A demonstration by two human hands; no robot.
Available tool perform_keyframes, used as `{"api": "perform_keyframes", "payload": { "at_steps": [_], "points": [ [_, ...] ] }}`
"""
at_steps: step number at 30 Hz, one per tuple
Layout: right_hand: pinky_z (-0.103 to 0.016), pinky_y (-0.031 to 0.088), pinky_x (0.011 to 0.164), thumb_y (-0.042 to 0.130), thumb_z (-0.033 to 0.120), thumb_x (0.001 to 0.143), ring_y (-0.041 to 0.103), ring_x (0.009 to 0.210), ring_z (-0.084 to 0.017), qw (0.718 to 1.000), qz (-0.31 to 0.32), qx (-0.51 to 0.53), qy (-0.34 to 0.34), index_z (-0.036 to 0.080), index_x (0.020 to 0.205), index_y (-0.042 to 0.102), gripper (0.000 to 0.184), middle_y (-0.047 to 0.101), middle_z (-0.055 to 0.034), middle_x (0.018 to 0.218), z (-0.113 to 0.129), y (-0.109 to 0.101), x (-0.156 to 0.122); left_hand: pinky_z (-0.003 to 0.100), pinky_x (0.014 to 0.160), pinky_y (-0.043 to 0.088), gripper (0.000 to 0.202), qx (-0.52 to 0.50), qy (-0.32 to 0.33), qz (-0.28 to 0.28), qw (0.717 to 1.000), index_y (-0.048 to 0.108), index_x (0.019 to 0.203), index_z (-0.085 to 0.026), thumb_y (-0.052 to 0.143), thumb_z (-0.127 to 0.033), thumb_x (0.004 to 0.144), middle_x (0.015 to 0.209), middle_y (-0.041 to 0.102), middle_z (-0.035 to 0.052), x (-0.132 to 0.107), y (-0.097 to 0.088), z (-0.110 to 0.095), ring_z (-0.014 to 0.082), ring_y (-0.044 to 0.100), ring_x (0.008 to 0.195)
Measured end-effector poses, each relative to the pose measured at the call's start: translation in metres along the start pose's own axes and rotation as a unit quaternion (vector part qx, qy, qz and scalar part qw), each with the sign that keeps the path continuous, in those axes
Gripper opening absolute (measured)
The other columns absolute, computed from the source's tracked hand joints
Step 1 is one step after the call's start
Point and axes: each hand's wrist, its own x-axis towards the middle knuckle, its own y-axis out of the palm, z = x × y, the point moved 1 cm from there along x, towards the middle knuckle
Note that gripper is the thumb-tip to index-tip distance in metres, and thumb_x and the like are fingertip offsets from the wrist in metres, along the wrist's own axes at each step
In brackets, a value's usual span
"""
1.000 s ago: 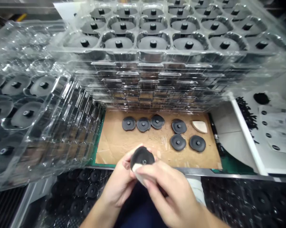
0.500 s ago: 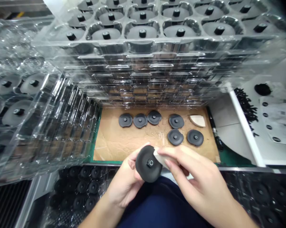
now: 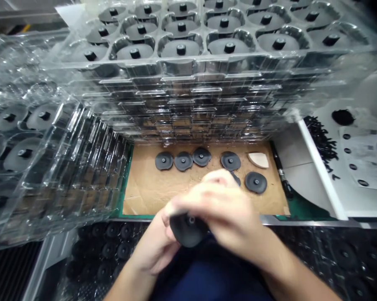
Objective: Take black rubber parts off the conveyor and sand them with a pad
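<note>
My left hand grips the rim of a dark grey disc with a short central post, its face tilted up toward me. Over the disc's upper edge lies my right hand, blurred, its fingers bent. The cream-coloured sponge wedge seen in that hand half a second ago is hidden under the fingers now. Beyond the hands, similar discs rest on a cardboard sheet. One disc is partly covered by my right hand. Another cream wedge lies at the sheet's right.
Tall stacks of clear plastic trays holding more discs rise behind the cardboard and at the left. To the right, a white bin wall borders a surface with small black parts. More dark discs sit in trays below the bench edge.
My right hand has moved left and up, across the disc's upper edge, covering the wedge. The held disc has shifted slightly left and down in my left hand.
</note>
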Motion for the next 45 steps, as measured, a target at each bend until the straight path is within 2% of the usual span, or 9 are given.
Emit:
{"api": "perform_keyframes", "payload": {
  "at_steps": [6,11,16,23,26,29,33,37,45],
  "points": [
    [-0.028,0.053,0.063,0.051,0.026,0.087,0.062,0.07,-0.015,0.942,-0.008,0.047,0.332,0.02,0.126,0.055,0.039,0.066,-0.0054,0.096,-0.066,0.025,-0.037,0.032,0.081,0.055,0.066,-0.066,0.031,-0.003,0.997,0.059,0.121,-0.033,0.083,-0.035,0.059,0.115,0.068,0.0053,-0.01,-0.014,-0.005,0.0243,0.068,0.097],
    [-0.037,0.053,0.082,0.048,0.022,0.087,0.063,0.095,-0.022,0.943,0.028,-0.016,0.332,0.017,0.097,0.07,0.025,0.06,-0.0111,0.104,-0.073,0.064,-0.078,0.034,0.086,0.054,0.053,-0.088,0.031,0.005,0.996,0.062,0.115,-0.032,0.079,-0.033,0.065,0.121,0.065,0.0052,-0.007,-0.024,-0.001,0.0256,0.062,0.11],
    [-0.037,0.056,0.072,0.057,0.02,0.081,0.065,0.086,-0.022,0.942,0.035,-0.069,0.326,0.02,0.113,0.064,0.033,0.056,-0.013,0.115,-0.065,0.074,-0.092,0.034,0.085,0.054,0.057,-0.107,0.028,0.015,0.994,0.062,0.114,-0.031,0.079,-0.042,0.06,0.118,0.065,0.0057,-0.001,-0.024,-0.003,0.0266,0.063,0.108],
    [-0.035,0.053,0.081,0.046,0.024,0.091,0.064,0.097,-0.021,0.955,-0.014,-0.08,0.286,0.017,0.114,0.059,0.027,0.067,-0.01,0.108,-0.051,0.037,-0.048,0.033,0.086,0.053,0.06,-0.11,0.052,-0.007,0.993,0.059,0.12,-0.03,0.078,-0.04,0.064,0.116,0.066,0.0062,0.002,-0.019,0.004,0.0225,0.066,0.098],
    [-0.031,0.049,0.086,0.048,0.019,0.091,0.062,0.1,-0.018,0.982,-0.084,-0.061,0.157,0.02,0.115,0.057,0.026,0.066,-0.0065,0.112,-0.012,0.022,-0.016,0.029,0.087,0.051,0.058,-0.089,0.07,-0.027,0.993,0.063,0.115,-0.025,0.079,-0.041,0.062,0.11,0.069,0.0062,0.002,-0.017,0.006,0.0214,0.065,0.098],
    [-0.031,0.049,0.082,0.046,0.012,0.09,0.063,0.089,-0.017,0.997,-0.033,-0.022,0.06,0.015,0.111,0.06,0.025,0.069,-0.0068,0.1,0.019,0.021,-0.001,0.028,0.091,0.049,0.057,-0.077,0.081,-0.039,0.993,0.065,0.112,-0.024,0.082,-0.039,0.059,0.11,0.069,0.0062,0.002,-0.015,0.006,0.0228,0.063,0.105],
    [-0.029,0.048,0.073,0.046,0.012,0.09,0.063,0.082,-0.016,0.991,0.085,0.006,0.106,0.016,0.1,0.064,0.021,0.07,-0.004,0.093,0.023,0.027,0.004,0.029,0.089,0.051,0.062,-0.055,0.09,-0.068,0.992,0.067,0.108,-0.024,0.086,-0.038,0.05,0.112,0.069,0.0057,0.001,-0.01,0.006,0.0253,0.063,0.105],
    [-0.032,0.047,0.074,0.041,0.012,0.092,0.062,0.082,-0.018,0.998,-0.014,-0.027,0.053,0.011,0.107,0.061,0.024,0.07,-0.0083,0.093,0.021,0.024,0.006,0.034,0.097,0.046,0.053,-0.045,0.067,-0.033,0.996,0.07,0.104,-0.021,0.084,-0.037,0.056,0.106,0.071,0.0075,-0.001,0.0,0.004,0.0274,0.061,0.108],
    [-0.025,0.044,0.065,0.05,0.009,0.088,0.058,0.069,-0.013,0.988,0.037,-0.088,0.119,0.015,0.104,0.063,0.022,0.067,-0.0033,0.082,0.015,-0.005,-0.021,0.023,0.085,0.049,0.061,-0.088,0.076,-0.016,0.993,0.071,0.1,-0.027,0.089,-0.036,0.042,0.106,0.072,0.0012,0.003,-0.002,0.002,0.018,0.065,0.096]
  ]
}}
